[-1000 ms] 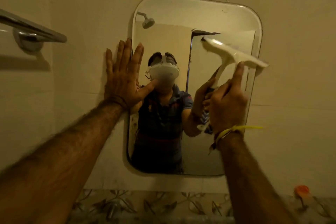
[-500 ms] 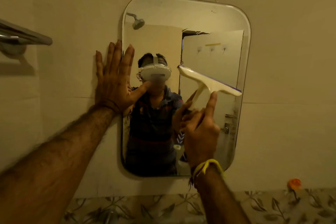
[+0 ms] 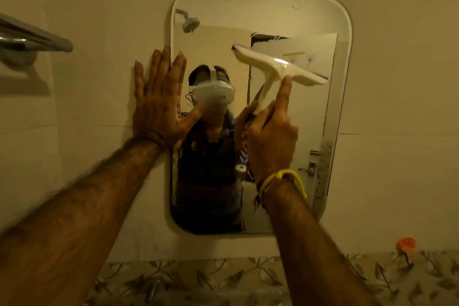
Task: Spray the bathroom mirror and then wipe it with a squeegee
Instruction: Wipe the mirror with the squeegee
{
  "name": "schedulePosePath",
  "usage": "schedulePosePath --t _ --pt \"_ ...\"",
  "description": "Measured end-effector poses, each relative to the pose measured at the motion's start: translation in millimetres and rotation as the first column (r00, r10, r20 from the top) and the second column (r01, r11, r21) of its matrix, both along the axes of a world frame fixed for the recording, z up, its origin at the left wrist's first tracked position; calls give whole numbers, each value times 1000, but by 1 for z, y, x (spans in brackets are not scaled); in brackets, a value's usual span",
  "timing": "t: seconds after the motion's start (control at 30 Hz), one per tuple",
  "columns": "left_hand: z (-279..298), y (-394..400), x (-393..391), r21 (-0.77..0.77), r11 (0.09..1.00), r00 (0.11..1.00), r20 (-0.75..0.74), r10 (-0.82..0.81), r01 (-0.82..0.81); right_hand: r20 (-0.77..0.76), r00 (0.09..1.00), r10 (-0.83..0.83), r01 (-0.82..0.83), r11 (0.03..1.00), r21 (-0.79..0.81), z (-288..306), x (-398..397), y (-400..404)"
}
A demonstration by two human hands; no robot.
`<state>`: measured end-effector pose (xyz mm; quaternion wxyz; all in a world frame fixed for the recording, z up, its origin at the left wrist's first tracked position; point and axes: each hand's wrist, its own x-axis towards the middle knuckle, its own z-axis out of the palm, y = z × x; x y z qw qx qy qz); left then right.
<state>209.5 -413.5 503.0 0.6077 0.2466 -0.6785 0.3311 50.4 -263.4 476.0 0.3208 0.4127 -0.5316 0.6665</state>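
Note:
The rounded bathroom mirror (image 3: 293, 15) hangs on the tiled wall in front of me. My right hand (image 3: 272, 135) grips the handle of a white squeegee (image 3: 278, 66), forefinger stretched up along the neck. Its blade lies tilted on the glass in the mirror's upper right part, left end higher. My left hand (image 3: 159, 104) presses flat with fingers spread on the mirror's left edge and the wall beside it. No spray bottle is in sight.
A chrome towel bar (image 3: 34, 37) juts from the wall at the left. A leaf-patterned tile band (image 3: 223, 278) runs below the mirror. An orange knob (image 3: 406, 243) sits at the lower right. Dark spotting marks the mirror's lower right edge (image 3: 323, 169).
The squeegee went down the right side of the glass half a second ago and now sits higher again, further left than a second ago. My left hand has stayed flat in place.

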Motion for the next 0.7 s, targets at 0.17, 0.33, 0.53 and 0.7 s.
schedulePosePath --t 0.17,0.33,0.53,0.7 --pt "2 3 3 -27 995 995 -22 -96 96 -187 982 14 20 984 176 -48 21 2" --pt "-2 4 3 -26 983 980 -86 -181 180 -316 946 -69 114 985 127 -19 22 -13" --pt "-1 8 4 -9 967 958 -138 -252 253 -439 899 -7 118 967 227 2 43 -25" --pt "-3 4 4 -8 970 961 -133 -243 244 -530 848 -17 179 950 255 -15 29 -27"
